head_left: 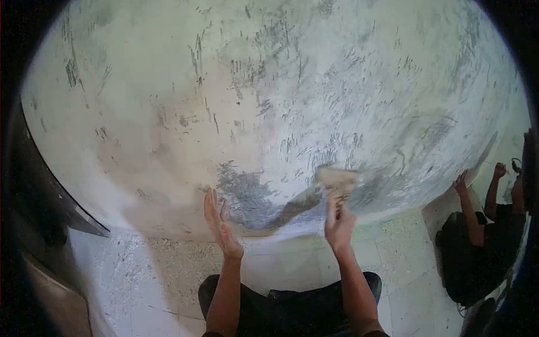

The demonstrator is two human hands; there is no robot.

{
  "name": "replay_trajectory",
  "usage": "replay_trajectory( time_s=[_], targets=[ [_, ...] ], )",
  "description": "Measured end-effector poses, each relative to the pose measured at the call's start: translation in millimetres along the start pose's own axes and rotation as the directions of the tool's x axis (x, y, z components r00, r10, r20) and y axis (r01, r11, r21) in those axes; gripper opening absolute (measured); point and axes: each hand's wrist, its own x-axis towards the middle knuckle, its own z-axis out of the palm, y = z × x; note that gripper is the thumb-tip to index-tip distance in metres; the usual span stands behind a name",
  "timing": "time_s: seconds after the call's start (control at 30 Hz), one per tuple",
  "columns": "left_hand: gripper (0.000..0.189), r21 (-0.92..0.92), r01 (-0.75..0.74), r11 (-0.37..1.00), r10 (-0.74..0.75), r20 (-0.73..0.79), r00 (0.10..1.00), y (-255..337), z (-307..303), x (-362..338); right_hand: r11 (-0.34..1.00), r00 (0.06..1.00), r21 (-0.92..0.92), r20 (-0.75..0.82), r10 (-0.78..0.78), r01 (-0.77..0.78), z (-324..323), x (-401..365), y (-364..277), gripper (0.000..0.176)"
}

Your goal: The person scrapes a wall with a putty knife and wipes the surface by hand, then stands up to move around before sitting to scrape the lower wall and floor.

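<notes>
My right hand (338, 229) is wrapped round the handle of a wide scraper (338, 178). Its broad, pale blade is slightly blurred and overlaps the wall (168, 129), which is whitish with many dark scratches and grey bare patches. Left of it, my left hand (220, 224) is raised with its fingers stretched out, fingertips right at the lower wall surface. Between the two hands lies a rough grey patch (244, 196), with the shadow of my right hand and the scraper beside it.
Pale crumbs and flakes litter the tiled floor (163, 275) along the wall's foot. A dark board edge (56, 191) stands at the left. Close on the right sits another person in dark clothes (477, 253), one hand on the wall. My knees show below.
</notes>
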Motion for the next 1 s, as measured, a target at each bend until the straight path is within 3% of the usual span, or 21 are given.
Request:
replay_trajectory(
  time_s=[0.03, 0.07, 0.1, 0.17, 0.2, 0.3, 0.33, 0.37, 0.43, 0.47, 0.5, 0.57, 0.63, 0.7, 0.73, 0.9, 0.97, 1.0],
  targets=[
    [0.078, -0.007, -0.002, 1.000, 0.002, 0.000, 1.000, 1, 2, 2, 0.989, 0.981, -0.133, 0.191, -0.038, 0.064, -2, -4, -5, 0.026],
    [0.078, 0.004, -0.001, 1.000, 0.001, -0.008, 1.000, 5, 2, 3, 0.989, 0.993, -0.098, 0.053, -0.104, 0.109, 3, -8, 7, 0.027],
    [0.079, 0.022, 0.010, 1.000, -0.010, -0.017, 1.000, 7, 1, 1, 0.989, 0.993, -0.103, 0.063, -0.102, 0.108, 5, -6, 10, 0.027],
    [0.079, 0.022, 0.012, 1.000, -0.011, -0.020, 1.000, 5, -1, 1, 0.982, 0.972, 0.177, -0.209, 0.107, -0.070, 11, 1, 10, 0.033],
    [0.079, 0.015, 0.000, 1.000, 0.000, -0.012, 1.000, 5, -1, 2, 0.994, 0.995, 0.106, -0.100, 0.022, -0.011, 16, 2, 21, 0.035],
    [0.078, -0.015, 0.010, 1.000, -0.010, -0.005, 1.000, 5, 0, 2, 0.996, 0.993, 0.081, -0.108, -0.040, 0.049, 12, -3, 15, 0.037],
    [0.078, -0.017, 0.015, 1.000, -0.015, -0.010, 1.000, 7, 1, 3, 0.965, 0.984, 0.248, -0.132, 0.123, -0.088, 9, -1, 15, 0.037],
    [0.077, 0.004, 0.014, 1.000, -0.014, -0.010, 1.000, 9, 1, 3, 0.967, 0.985, 0.240, -0.124, 0.122, -0.090, 9, 0, 14, 0.037],
    [0.077, 0.025, 0.010, 1.000, -0.010, 0.004, 1.000, 9, 0, 2, 0.994, 0.999, 0.106, 0.021, 0.035, -0.037, 12, 1, 9, 0.036],
    [0.077, 0.025, 0.017, 1.000, -0.017, 0.006, 1.000, 6, -1, 0, 0.996, 0.996, -0.013, 0.020, -0.086, 0.086, 11, -1, 3, 0.036],
    [0.077, 0.022, 0.017, 1.000, -0.017, 0.001, 1.000, 3, -1, 1, 0.996, 0.996, -0.010, 0.011, -0.090, 0.090, 12, 0, 4, 0.036],
    [0.077, 0.011, 0.007, 1.000, -0.007, -0.007, 1.000, 5, 0, 3, 0.978, 0.981, 0.186, -0.150, 0.120, -0.091, 13, -4, 10, 0.034],
    [0.076, 0.008, -0.003, 1.000, 0.003, -0.010, 1.000, 7, 0, 3, 0.973, 0.980, 0.188, -0.118, 0.158, -0.134, 14, -4, 14, 0.034],
    [0.076, -0.007, 0.002, 1.000, -0.002, -0.009, 1.000, 7, 1, 3, 0.999, 0.998, -0.044, 0.054, 0.020, -0.017, 7, -6, 0, 0.025],
    [0.076, -0.011, -0.003, 1.000, 0.003, -0.014, 1.000, 7, 1, 5, 0.997, 0.997, 0.079, -0.083, -0.008, 0.014, 10, -6, 0, 0.027],
    [0.075, 0.002, 0.006, 1.000, -0.006, -0.005, 1.000, 6, 1, 2, 0.992, 0.998, -0.112, 0.004, 0.056, -0.055, 6, -6, 1, 0.026],
    [0.076, 0.001, -0.004, 1.000, 0.004, 0.000, 1.000, 5, 2, 4, 0.996, 0.985, 0.089, -0.168, 0.046, -0.032, 6, -5, 2, 0.030],
    [0.076, 0.007, -0.007, 1.000, 0.007, 0.009, 1.000, 5, 0, 1, 0.996, 0.986, 0.085, -0.161, 0.049, -0.035, 4, -6, 2, 0.030]
  ],
)
